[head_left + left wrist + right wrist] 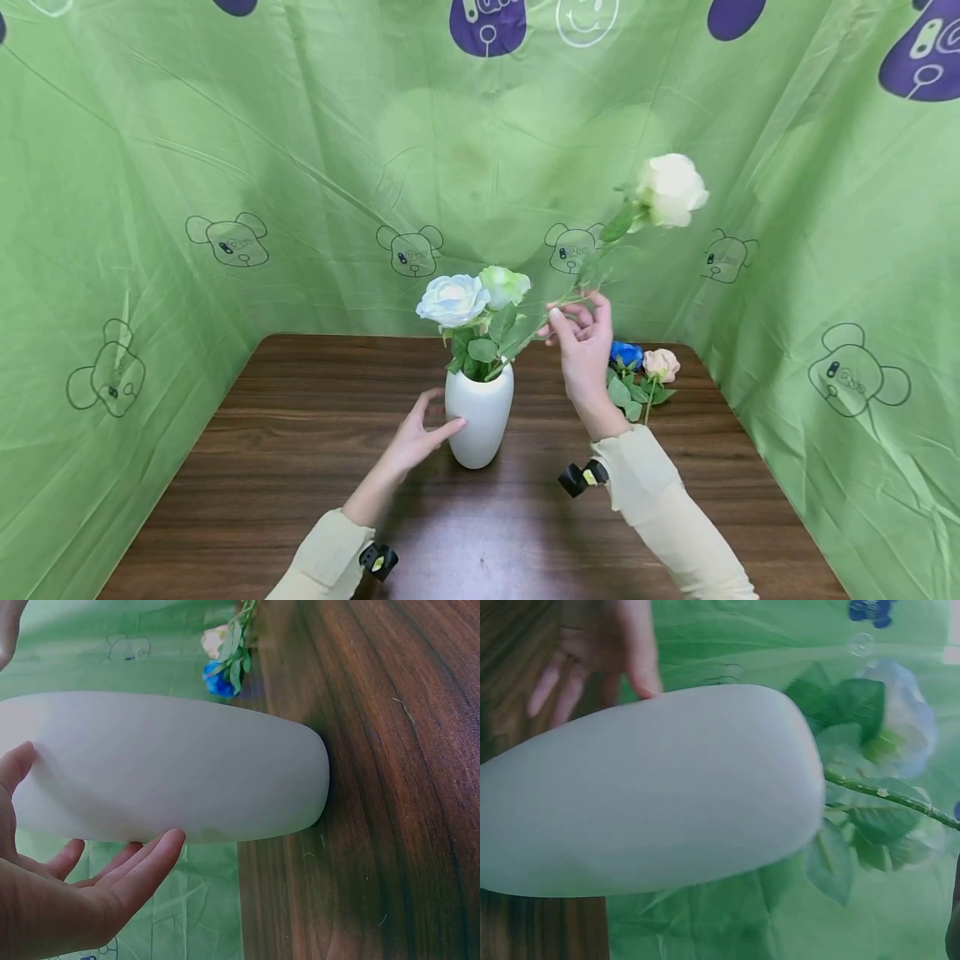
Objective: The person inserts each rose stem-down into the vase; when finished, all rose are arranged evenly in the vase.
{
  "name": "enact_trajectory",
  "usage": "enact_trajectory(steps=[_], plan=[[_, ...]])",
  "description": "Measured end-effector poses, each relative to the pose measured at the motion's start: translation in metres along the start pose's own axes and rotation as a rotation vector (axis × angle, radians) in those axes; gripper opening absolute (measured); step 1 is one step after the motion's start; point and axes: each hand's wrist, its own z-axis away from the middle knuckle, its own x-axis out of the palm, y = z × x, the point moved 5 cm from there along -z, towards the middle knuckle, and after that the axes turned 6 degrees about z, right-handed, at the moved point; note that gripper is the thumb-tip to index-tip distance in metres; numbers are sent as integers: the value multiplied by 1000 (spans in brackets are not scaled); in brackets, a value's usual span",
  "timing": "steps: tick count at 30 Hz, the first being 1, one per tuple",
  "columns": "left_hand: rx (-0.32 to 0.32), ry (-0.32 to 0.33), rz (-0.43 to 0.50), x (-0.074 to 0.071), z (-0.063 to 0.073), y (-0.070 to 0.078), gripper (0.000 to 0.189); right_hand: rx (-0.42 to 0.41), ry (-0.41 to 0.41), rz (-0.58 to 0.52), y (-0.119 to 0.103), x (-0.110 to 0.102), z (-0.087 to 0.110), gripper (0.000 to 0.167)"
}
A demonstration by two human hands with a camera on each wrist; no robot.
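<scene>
A white vase (480, 417) stands upright on the table. My left hand (416, 437) is at its left side, thumb touching the front and the other fingers loosely extended along the side; in the left wrist view the fingers (142, 870) look fairly straight. My right hand (585, 350) pinches the stem of a white rose (671, 190) between thumb and fingers. That rose leans up to the right, its lower stem (885, 793) at the vase mouth. A pale blue rose (453, 300) and a greenish-white rose (504, 286) stand in the vase among green leaves.
A blue rose (626, 356) and a pale peach rose (662, 365) lie on the brown wooden table (300, 433) at the back right, partly behind my right hand. Green printed cloth (322, 208) hangs around the table's back and sides.
</scene>
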Motion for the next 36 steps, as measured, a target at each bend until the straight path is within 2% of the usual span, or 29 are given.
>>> enact_trajectory(steps=[4,7,12,18,22,25,30,33,36], plan=[[-12,-3,4,0,0,-1,57,0,-115,114,8,12,8,35],[-16,-3,5,0,0,-1,57,-31,-181,184,1,23,15,34],[-11,1,4,0,1,1,57,-133,-226,278,-19,38,20,33],[-10,0,2,0,2,2,56,-182,-297,376,-12,47,24,28],[-10,-9,2,0,-1,-4,56,-217,-356,471,7,46,32,28],[-11,-12,13,-1,-7,-14,58,-255,-388,557,19,43,38,30],[-18,0,-1,-3,-15,-29,61,-295,-422,657,25,39,47,25],[-17,-2,-5,-4,-15,-27,61,-296,-425,691,27,36,52,21],[-10,-7,2,-2,-9,-15,59,-284,-412,715,30,32,55,18]])
